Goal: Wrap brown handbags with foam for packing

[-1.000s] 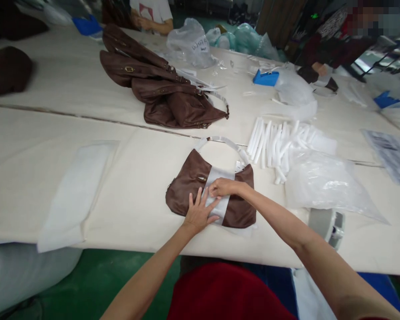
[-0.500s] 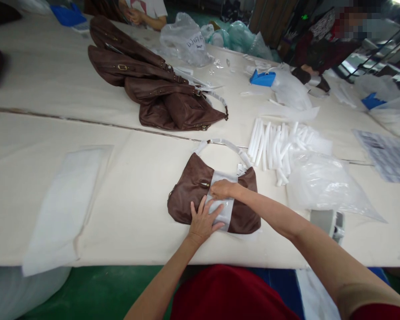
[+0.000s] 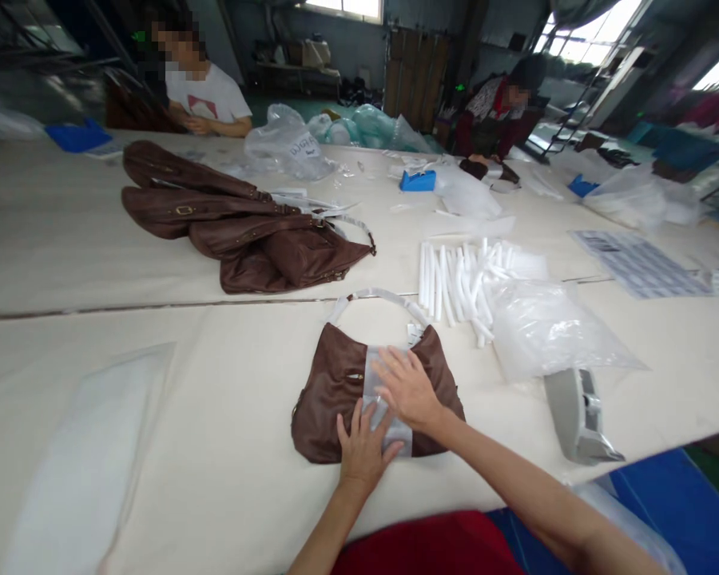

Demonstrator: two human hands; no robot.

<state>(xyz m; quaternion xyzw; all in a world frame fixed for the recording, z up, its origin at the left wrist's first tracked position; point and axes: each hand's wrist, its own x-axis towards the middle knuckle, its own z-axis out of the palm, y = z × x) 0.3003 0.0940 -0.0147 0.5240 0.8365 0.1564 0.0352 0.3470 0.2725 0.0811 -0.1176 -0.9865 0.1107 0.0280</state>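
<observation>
In front of me a brown handbag [image 3: 327, 399] lies flat on the table, its handle [image 3: 389, 294] wrapped in white and arched away from me. A translucent grey-white band [image 3: 400, 443] runs around the bag's middle. My left hand [image 3: 363, 451] rests on the lower part of the bag and band with its fingers spread. Across the band's upper part lies my right hand [image 3: 407, 387], flat with fingers stretched out. Neither hand grips anything. A small white tag [image 3: 415, 332] shows near the handle's right end.
Several brown handbags [image 3: 264, 231] are heaped beyond, at the left. White foam tubes [image 3: 455, 279], clear plastic bags [image 3: 557, 327] and a grey tape dispenser [image 3: 575, 419] are at the right. A translucent sheet [image 3: 84, 463] lies at the left. Two people [image 3: 207, 104] work across the table.
My right hand has gone from closed fingers on the band to lying flat and open on it. My left hand stays spread on the bag. The view has tilted up.
</observation>
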